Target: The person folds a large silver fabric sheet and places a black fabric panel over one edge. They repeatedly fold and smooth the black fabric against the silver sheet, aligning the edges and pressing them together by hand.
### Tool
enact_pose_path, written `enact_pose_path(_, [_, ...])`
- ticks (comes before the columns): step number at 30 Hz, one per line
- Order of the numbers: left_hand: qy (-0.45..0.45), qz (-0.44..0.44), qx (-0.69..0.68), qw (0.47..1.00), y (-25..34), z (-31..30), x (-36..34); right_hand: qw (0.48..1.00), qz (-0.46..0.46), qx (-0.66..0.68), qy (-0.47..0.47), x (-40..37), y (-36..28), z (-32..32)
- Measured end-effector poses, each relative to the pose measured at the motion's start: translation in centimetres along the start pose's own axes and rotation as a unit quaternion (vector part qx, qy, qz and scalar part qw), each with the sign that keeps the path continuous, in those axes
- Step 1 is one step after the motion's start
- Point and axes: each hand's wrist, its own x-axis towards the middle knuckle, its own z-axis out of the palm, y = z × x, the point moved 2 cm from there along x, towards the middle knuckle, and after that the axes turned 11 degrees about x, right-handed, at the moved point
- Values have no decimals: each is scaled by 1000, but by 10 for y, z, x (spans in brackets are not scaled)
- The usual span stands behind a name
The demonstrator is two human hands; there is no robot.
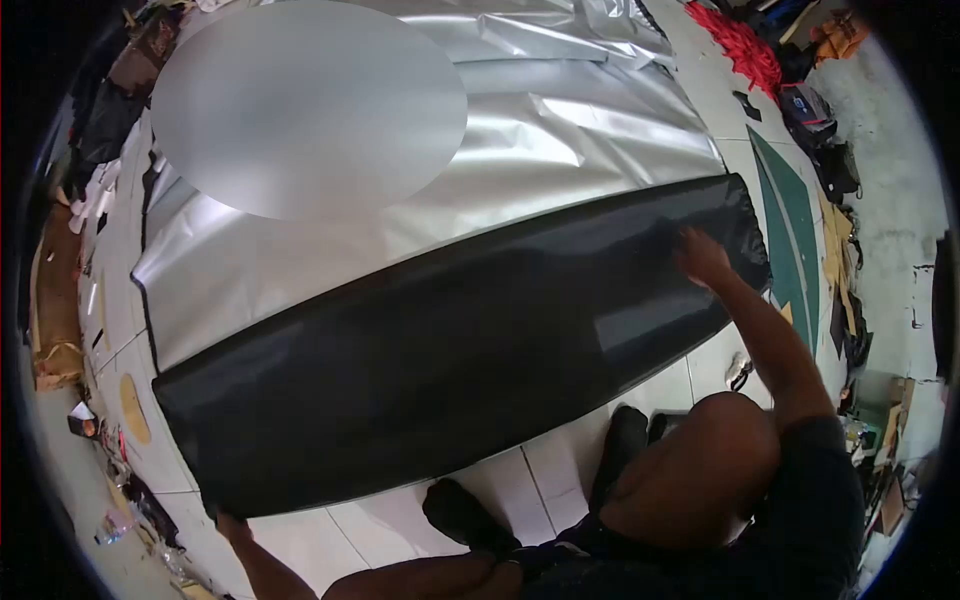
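Observation:
A long black sheet, smooth and slightly shiny, lies folded across the floor in front of me. Its far edge borders a large silver sheet that is creased and has dark edging. My left hand is at the near left corner of the black sheet, its fingers closed on the edge and partly hidden. Toward the right end, my right hand rests on top of the black surface, fingers extended and somewhat blurred.
Green sheet material lies to the right, near a dark bag and a red heap. Cardboard and scraps line the left side. My feet in dark socks are on the white tiles. A blurred oval covers part of the silver sheet.

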Motion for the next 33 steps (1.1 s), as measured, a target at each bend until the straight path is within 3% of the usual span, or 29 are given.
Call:
enact_pose_path(1, [-14, -226, -272, 935, 3, -1, 7, 987, 60, -143, -33, 7, -86, -31])
enact_pose_path(3, [66, -255, -300, 917, 6, -10, 2, 949, -161, -191, 193, 43, -126, -14])
enact_pose_path(4, [30, -184, -255, 949, -16, -9, 13, 965, -135, -173, 141, 59, -142, -13])
enact_pose_path(5, [-104, -241, -224, 939, -6, -18, 14, 978, -108, -156, 90, 72, -154, -13])
enact_pose_path(7, [-82, -234, -198, 948, 8, -22, 6, 982, -62, -179, -23, 94, -164, -7])
enact_pose_path(9, [-163, -89, -254, 949, -13, -19, 10, 982, -53, -181, -28, 101, -158, -1])
enact_pose_path(14, [-58, -158, -117, 979, 29, 14, 25, 983, -15, -178, -42, 102, -142, 9])
enact_pose_path(20, [-25, -146, -73, 986, 62, 30, 24, 995, -21, -91, -26, 86, -151, 2])
enact_pose_path(23, [9, -121, -57, 991, 69, 31, 7, 975, -146, -55, 160, 52, -154, 9])
enact_pose_path(25, [41, -89, -43, 994, 68, 31, -12, 971, -118, -4, 206, 17, -142, 4])
enact_pose_path(28, [47, -35, -44, 997, 48, 33, -58, 960, 72, 0, 272, -54, -80, 14])
enact_pose_path(29, [16, -17, -69, 997, 34, 39, -73, 945, 146, 1, 293, -79, -58, 18])
enact_pose_path(31, [-135, 39, -180, 974, 8, 55, -107, 907, 302, -4, 293, -132, 7, 35])
enact_pose_path(32, [-208, -93, -348, 910, 18, 63, -135, 892, 327, 34, 312, -164, 30, 43])
enact_pose_path(33, [-208, -90, -287, 931, 51, 64, -163, 874, 350, 73, 329, -186, 42, 53])
